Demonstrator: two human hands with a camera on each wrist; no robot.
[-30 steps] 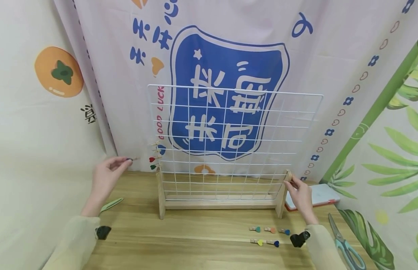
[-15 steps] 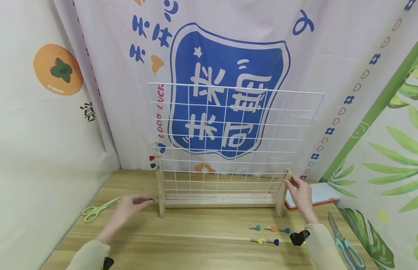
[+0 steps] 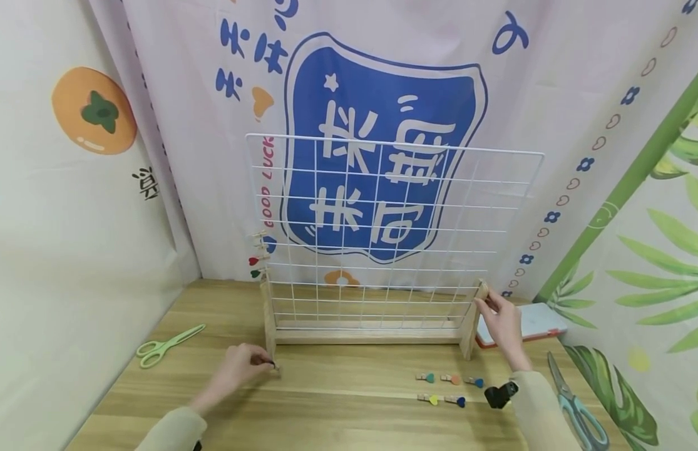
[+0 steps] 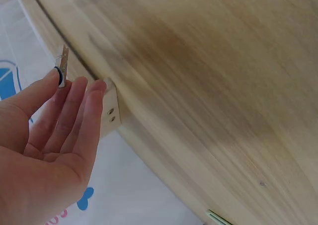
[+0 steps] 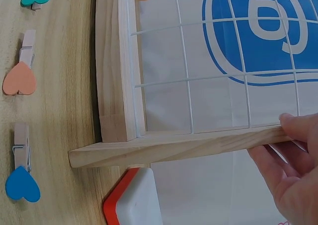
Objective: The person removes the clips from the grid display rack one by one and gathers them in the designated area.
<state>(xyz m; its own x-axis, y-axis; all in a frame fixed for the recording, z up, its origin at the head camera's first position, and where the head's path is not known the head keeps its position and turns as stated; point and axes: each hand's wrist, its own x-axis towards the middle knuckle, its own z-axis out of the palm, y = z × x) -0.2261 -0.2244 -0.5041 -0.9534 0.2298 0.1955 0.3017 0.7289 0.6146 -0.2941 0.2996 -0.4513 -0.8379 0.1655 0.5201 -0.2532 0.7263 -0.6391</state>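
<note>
My left hand (image 3: 244,366) pinches a small wooden clothespin (image 4: 63,66) with a dark blue heart between thumb and fingertips. It is low over the table, in front of the stand's left foot. At the other end, my right hand (image 3: 502,322) grips the upper part of the right wooden post (image 3: 468,332). A white wire grid (image 3: 380,143) stands upright in the wooden base (image 3: 368,337). Several clothespins hang on the grid's left edge, including ones with a red heart (image 3: 253,261) and a green heart (image 3: 255,274).
Heart clothespins lie in two rows at front right, among them teal (image 3: 429,378), orange (image 5: 20,79), blue (image 5: 23,184) and yellow (image 3: 433,399). Green scissors (image 3: 168,344) lie at left, blue-handled scissors (image 3: 579,407) at right. A white box with a red edge (image 3: 534,322) sits behind the right hand.
My left hand has come down and to the right, from beside the grid's left edge to low over the table, still pinching the clothespin. My right hand stays on the post.
</note>
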